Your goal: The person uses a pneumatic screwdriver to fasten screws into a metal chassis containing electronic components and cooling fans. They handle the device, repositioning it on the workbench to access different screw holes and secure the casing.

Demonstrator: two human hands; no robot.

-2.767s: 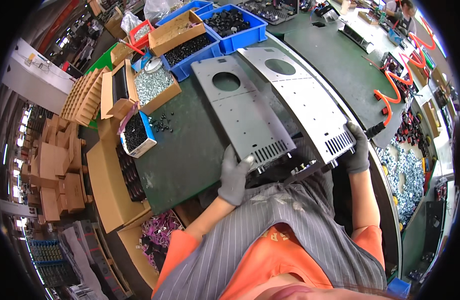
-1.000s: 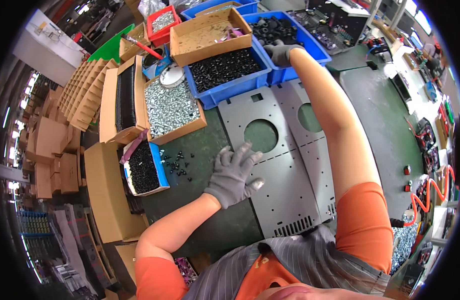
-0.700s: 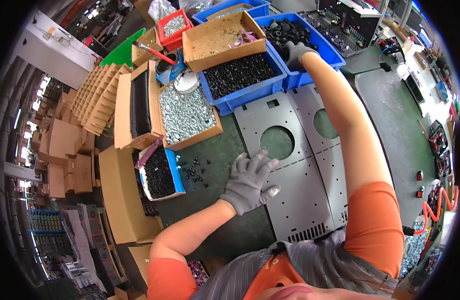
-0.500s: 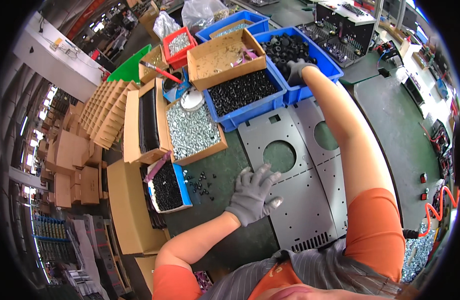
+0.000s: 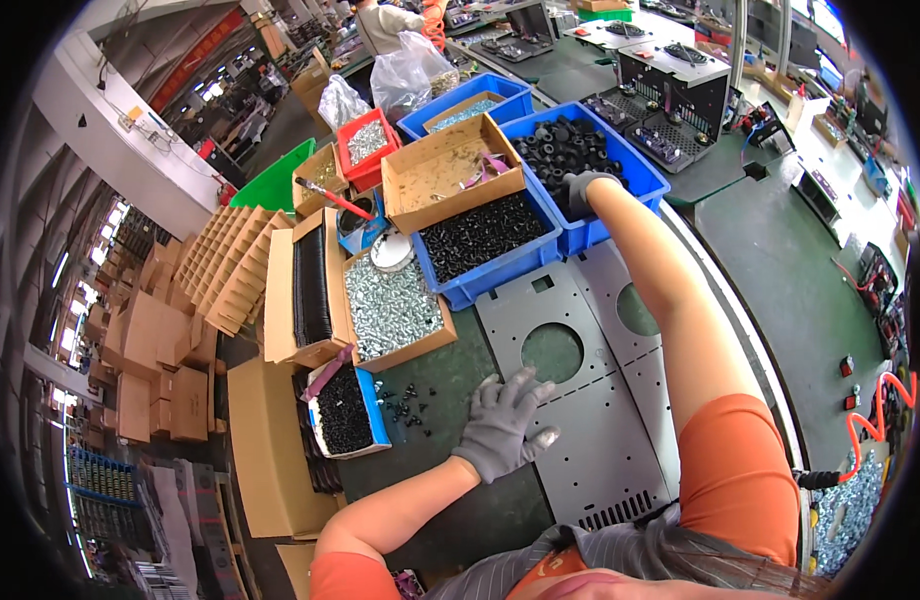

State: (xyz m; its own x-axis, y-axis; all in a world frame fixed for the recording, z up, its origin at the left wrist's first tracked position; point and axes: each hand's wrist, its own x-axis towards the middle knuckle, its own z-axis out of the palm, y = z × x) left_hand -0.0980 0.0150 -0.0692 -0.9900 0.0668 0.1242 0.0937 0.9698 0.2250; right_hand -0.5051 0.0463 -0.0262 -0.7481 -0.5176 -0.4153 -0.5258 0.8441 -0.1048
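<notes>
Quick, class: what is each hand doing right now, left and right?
Left hand: open, fingers spread, flat on the grey metal panel.
Right hand: in the blue bin of black round parts; grip cannot be told.

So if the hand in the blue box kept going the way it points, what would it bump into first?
The right hand is already reaching into the blue bin, so it would most likely meet the round black parts heaped there first. Whether its fingers already touch them is hard to tell from this view.
</notes>
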